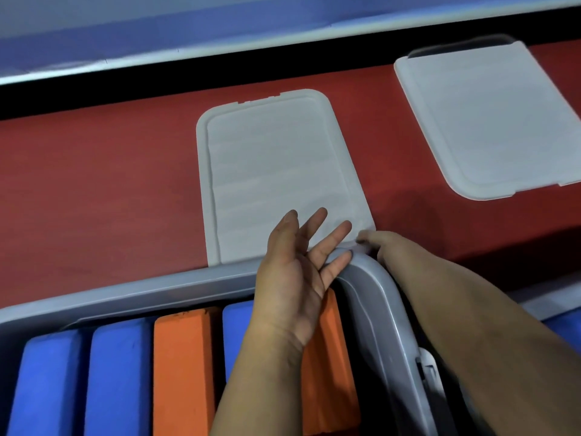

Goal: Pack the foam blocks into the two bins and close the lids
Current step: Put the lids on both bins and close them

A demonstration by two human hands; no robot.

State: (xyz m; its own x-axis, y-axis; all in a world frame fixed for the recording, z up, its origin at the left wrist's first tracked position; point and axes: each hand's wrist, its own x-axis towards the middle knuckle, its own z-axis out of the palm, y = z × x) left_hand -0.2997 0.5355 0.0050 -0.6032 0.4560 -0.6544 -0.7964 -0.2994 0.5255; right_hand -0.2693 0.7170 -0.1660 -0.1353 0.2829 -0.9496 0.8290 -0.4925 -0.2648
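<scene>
With the bin (132, 294) full of blocks (184, 369), the open, empty left hand (292, 278) and the right hand (382, 247), pinching the near lid's (276, 171) corner, should lift it level over the rim.

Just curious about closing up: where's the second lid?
In the head view, the second lid lies flat on the red table at far right, beyond the nearer lid.

5 blocks (184, 366) in bin (125, 294); 2 lids (276, 171) on table (94, 184) behind.
</scene>
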